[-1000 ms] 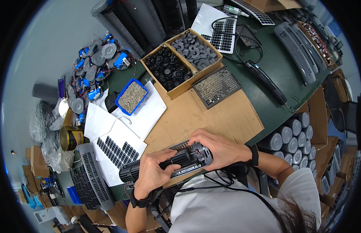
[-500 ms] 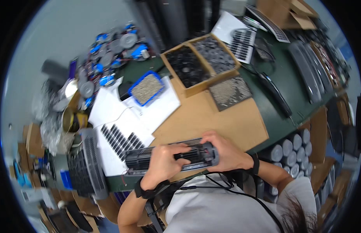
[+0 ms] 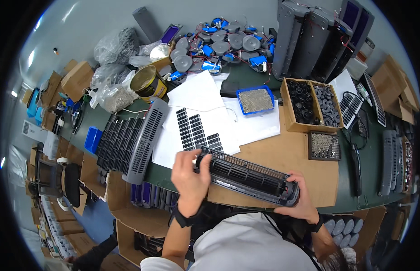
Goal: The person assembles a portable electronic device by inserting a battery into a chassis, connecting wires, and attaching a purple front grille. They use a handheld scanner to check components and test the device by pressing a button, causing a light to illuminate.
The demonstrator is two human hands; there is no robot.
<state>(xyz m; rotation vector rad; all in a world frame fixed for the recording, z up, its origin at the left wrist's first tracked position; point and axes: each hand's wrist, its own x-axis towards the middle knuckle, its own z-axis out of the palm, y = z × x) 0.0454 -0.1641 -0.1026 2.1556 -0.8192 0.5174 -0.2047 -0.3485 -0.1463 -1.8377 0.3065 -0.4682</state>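
I judge the step in hand to be handling the grey slotted housing [image 3: 248, 164] with the black ribbed roller [image 3: 244, 175] lying lengthwise in it; the next move calls for keeping both ends steady. The housing slants from ten o'clock to four over the cardboard sheet [image 3: 319, 176]. My right hand [image 3: 304, 202] is wrapped around its four o'clock end. My left hand [image 3: 191, 176] is half curled at the ten o'clock end; I can't tell whether it grips. Compared with a second ago, it is off the roller's middle, leaving those ribs uncovered.
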